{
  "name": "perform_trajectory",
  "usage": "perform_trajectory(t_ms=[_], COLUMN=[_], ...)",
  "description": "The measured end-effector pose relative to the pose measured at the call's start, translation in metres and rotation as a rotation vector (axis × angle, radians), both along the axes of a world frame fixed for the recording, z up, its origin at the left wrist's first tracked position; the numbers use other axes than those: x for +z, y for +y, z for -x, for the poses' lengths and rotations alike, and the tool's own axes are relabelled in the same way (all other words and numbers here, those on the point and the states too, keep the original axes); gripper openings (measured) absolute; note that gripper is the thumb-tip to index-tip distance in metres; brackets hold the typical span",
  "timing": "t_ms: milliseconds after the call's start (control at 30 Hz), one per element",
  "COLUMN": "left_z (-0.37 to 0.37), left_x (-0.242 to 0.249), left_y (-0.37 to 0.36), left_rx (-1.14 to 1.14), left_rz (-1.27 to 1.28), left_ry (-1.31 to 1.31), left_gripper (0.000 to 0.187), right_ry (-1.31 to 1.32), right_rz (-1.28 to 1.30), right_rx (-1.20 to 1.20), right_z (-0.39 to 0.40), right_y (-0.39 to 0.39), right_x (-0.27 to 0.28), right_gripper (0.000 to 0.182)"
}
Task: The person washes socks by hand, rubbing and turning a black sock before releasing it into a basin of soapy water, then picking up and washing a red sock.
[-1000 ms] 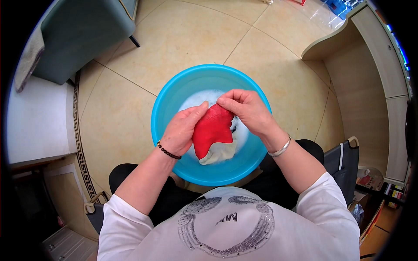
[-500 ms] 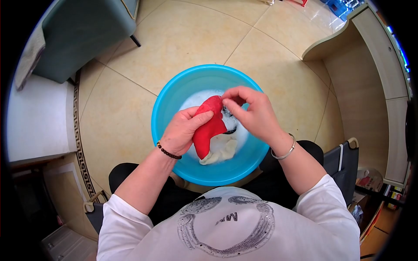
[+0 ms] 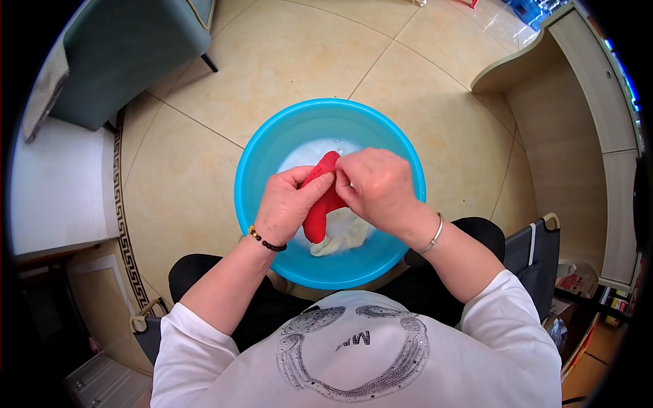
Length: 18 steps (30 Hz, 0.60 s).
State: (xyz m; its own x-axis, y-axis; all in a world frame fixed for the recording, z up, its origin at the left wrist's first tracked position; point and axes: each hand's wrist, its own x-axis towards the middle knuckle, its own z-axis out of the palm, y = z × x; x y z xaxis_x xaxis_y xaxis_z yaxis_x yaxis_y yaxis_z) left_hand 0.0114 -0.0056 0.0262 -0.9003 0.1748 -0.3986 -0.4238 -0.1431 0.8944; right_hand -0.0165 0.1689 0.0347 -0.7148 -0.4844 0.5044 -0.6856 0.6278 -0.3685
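Note:
A red cloth item (image 3: 317, 221), perhaps a sock, is stretched over the blue basin (image 3: 330, 277). My left hand (image 3: 289, 200) grips it along its left side, thumb on top. Closed and turned knuckles up, my right hand (image 3: 377, 183) is at the cloth's upper right edge; its fingertips are curled under and partly hidden, pressed against the red cloth. Below, sudsy water (image 3: 309, 151) lies in the basin with a wet whitish cloth (image 3: 343, 234) near its front side.
A grey-green chair (image 3: 129, 61) stands on the tiled floor (image 3: 292, 61) at the upper left. At the right is a pale wooden cabinet (image 3: 571, 115). A dark folding seat's side (image 3: 543, 258) is beside my right knee.
My right hand has turned over and moved down over the red cloth, its fingers now curled in. The cloth looks narrower, and the dark item behind it is now hidden.

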Motion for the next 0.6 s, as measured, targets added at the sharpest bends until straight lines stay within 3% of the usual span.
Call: perform_trajectory(t_ms=[67, 167, 233, 333, 467, 600], left_z=[0.0, 0.002, 0.003, 0.007, 0.007, 0.003], left_x=[0.0, 0.002, 0.003, -0.002, -0.009, -0.006], left_y=[-0.001, -0.002, -0.004, -0.007, -0.009, -0.004], left_rx=[0.023, 0.054, 0.075, 0.089, 0.069, 0.098], left_rz=[-0.045, -0.268, -0.416, -0.511, -0.507, -0.329], left_ry=[-0.008, -0.076, -0.152, -0.22, -0.225, -0.106], left_gripper=[0.029, 0.031, 0.031, 0.029, 0.031, 0.028], right_ry=[-0.002, -0.144, -0.597, -0.834, -0.792, -0.514], right_rz=[-0.015, 0.172, 0.423, 0.623, 0.501, 0.353], right_rx=[-0.039, -0.232, -0.228, -0.078, -0.063, -0.034], right_z=[0.006, 0.018, 0.021, 0.01, 0.005, 0.001], right_y=[0.002, 0.011, 0.012, 0.003, -0.002, -0.003], right_x=[0.0, 0.001, 0.009, 0.004, 0.008, 0.001], right_gripper=[0.009, 0.007, 0.006, 0.007, 0.007, 0.008])
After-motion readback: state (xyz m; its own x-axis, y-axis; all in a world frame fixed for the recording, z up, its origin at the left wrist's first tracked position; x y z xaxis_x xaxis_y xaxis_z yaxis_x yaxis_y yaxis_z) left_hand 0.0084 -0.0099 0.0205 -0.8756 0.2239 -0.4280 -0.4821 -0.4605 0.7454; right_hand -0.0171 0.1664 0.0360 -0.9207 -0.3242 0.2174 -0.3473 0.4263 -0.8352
